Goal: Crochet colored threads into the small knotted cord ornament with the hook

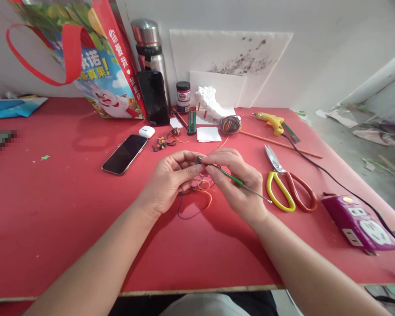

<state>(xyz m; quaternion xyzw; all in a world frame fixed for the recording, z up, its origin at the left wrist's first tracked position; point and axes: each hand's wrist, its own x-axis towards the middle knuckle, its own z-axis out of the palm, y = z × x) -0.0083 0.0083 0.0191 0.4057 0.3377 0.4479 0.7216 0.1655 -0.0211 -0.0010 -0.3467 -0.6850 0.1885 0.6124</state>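
My right hand [238, 182] is closed around a thin crochet hook [234, 179] with a green grip, its metal end pointing down to the right. My left hand [171, 177] pinches a small dark piece of thread work [199, 160], mostly covered by the fingers. Both hands meet at this piece, above the middle of the table. Loose orange and purple thread [200, 192] hangs in loops below the fingers and lies on the red surface. Behind the hands sit a ball of multicoloured thread [230, 124] and a small knotted thread piece [161, 143].
Scissors [278, 169], a yellow glue gun [272, 122] with a black cord and a purple power strip [358, 224] lie on the right. A phone [125, 154] and white earbud case [147, 131] rest left. At the back stand a bag [112, 94], steel flask [150, 41] and jar [183, 96].
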